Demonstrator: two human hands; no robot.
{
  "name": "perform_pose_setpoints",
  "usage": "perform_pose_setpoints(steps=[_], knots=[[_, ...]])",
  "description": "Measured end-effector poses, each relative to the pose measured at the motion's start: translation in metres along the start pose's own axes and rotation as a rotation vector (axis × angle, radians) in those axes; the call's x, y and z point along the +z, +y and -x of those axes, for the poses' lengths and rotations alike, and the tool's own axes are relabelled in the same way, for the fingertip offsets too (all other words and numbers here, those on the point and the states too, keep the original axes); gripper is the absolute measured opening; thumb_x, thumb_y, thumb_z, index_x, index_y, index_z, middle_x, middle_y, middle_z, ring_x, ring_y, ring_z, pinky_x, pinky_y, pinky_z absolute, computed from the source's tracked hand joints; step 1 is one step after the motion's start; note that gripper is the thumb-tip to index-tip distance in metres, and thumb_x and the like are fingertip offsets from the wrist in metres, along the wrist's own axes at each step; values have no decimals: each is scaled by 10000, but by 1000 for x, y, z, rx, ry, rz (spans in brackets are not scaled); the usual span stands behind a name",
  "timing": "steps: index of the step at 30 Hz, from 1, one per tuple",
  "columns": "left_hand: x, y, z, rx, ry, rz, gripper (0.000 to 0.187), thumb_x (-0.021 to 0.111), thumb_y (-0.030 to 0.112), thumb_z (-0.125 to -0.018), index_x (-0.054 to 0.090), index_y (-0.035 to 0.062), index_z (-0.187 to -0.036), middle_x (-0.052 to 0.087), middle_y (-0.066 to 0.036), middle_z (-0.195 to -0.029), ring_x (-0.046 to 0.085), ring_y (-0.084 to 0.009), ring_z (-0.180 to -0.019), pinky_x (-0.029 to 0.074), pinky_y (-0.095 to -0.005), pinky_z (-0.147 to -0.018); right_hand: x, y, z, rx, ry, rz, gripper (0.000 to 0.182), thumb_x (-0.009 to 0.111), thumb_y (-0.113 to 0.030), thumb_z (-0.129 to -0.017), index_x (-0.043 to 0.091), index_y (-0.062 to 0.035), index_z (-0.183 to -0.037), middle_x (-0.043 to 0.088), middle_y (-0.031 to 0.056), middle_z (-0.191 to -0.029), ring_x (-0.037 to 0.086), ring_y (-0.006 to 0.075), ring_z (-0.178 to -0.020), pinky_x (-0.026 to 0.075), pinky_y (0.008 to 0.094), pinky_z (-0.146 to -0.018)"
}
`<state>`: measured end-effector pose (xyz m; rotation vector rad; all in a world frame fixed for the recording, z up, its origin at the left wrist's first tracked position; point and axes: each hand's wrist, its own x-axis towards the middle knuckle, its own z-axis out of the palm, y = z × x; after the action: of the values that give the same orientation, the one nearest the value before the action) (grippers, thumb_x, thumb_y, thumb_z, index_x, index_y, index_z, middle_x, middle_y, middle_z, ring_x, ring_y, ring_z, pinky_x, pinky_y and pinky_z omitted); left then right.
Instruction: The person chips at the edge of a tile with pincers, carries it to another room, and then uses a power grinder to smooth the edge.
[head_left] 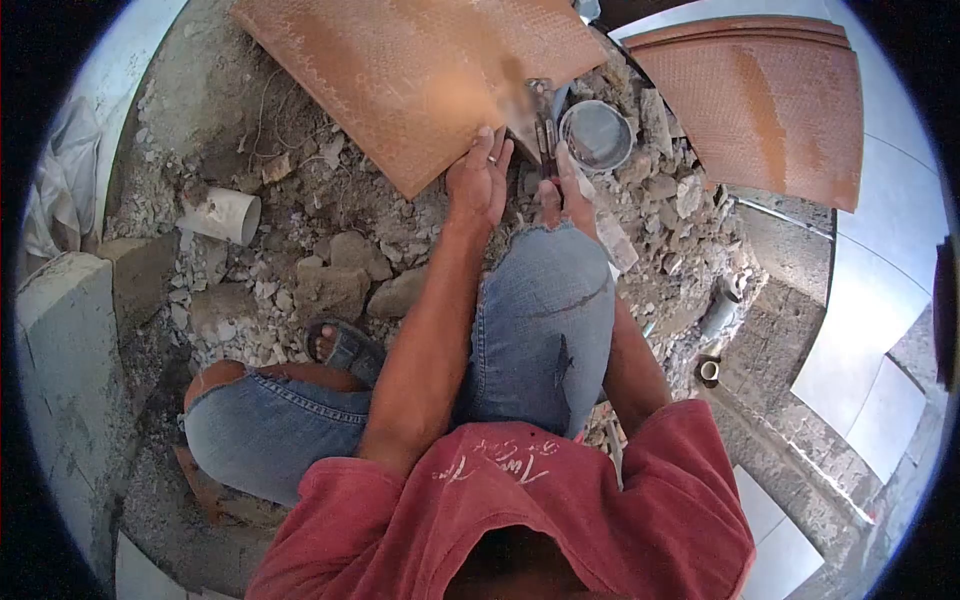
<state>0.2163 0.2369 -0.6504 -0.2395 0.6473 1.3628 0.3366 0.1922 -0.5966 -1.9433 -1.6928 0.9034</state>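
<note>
A large terracotta-coloured tile (400,75) with a patterned face tilts over the rubble in front of me. My left hand (482,178) grips its near edge, palm partly turned up, a ring on one finger. In my right hand (568,195) is a pair of pliers (545,135), its jaws at the tile's edge beside a notch. Glare and blur hide exactly how the jaws meet the tile. A round container (597,136) with grey contents stands just right of the pliers.
More terracotta tiles (775,115) lie stacked at the upper right. Broken stones (335,285) and a white pipe end (222,215) cover the ground to the left. A small pipe stub (709,372) and white floor tiles (850,370) are at right. A block wall (70,330) bounds the left.
</note>
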Motion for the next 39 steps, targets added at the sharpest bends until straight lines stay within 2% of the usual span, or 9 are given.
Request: perform_pose_setpoints(steps=[10,12,19,22,24,28,35,38,39], knots=[[-5,-3,-4,13,-50,-2,401,553,148,-909,422,78,-1282,481,-36,-1286,460,-191,-1209,351,-352,-1008,9,7,0,-60,69,-31,498,487,-221,-952,319,-190,-1420,617,215,-830,607,293,-658,455,355,-581],[-3,-3,-3,11,-22,5,403,555,153,-909,421,78,-1281,475,-37,-1291,451,-192,-1218,338,-361,-1019,7,6,-3,-44,-38,168,497,487,-219,-952,322,-198,-1421,619,178,-840,589,264,-640,454,350,-574],[1,-1,-2,12,-22,11,402,552,154,-908,422,83,-1282,477,-26,-1289,432,-193,-1235,330,-363,-1025,4,2,2,-19,17,32,472,452,-247,-966,332,-198,-1420,578,117,-786,542,202,-656,459,337,-605],[0,-3,-7,16,-36,23,410,550,154,-909,416,85,-1291,473,-25,-1298,428,-195,-1242,327,-363,-1029,6,22,-7,6,-121,144,468,438,-258,-967,334,-184,-1417,621,165,-875,581,221,-715,469,343,-650],[-3,-3,-3,28,-41,12,415,551,155,-909,414,87,-1294,471,-30,-1302,428,-194,-1243,333,-370,-1026,17,31,-3,-6,40,-130,457,437,-244,-961,353,-173,-1405,629,197,-916,593,224,-750,472,349,-672],[2,-2,0,-2,-12,18,410,549,149,-910,417,83,-1292,472,-33,-1300,428,-195,-1243,340,-376,-1022,5,17,-5,1,-55,186,446,467,-233,-947,385,-169,-1381,612,214,-813,618,287,-704,474,361,-625],[3,-1,-2,10,-21,14,400,536,145,-917,415,69,-1291,469,-48,-1294,425,-202,-1244,329,-383,-1033,3,9,-2,25,0,193,453,473,-191,-945,377,-171,-1387,620,215,-806,630,315,-706,478,370,-619],[3,-1,-6,26,-31,28,392,537,144,-917,420,70,-1284,472,-44,-1288,426,-205,-1242,334,-378,-1028,6,9,-6,-253,70,117,464,474,-191,-948,360,-170,-1397,632,208,-853,635,339,-756,487,369,-652],[1,-2,0,21,-23,31,386,536,143,-917,424,71,-1280,474,-41,-1286,425,-204,-1241,339,-373,-1023,3,4,-2,-114,38,79,468,480,-185,-945,358,-167,-1397,633,206,-884,635,327,-780,488,366,-673]])
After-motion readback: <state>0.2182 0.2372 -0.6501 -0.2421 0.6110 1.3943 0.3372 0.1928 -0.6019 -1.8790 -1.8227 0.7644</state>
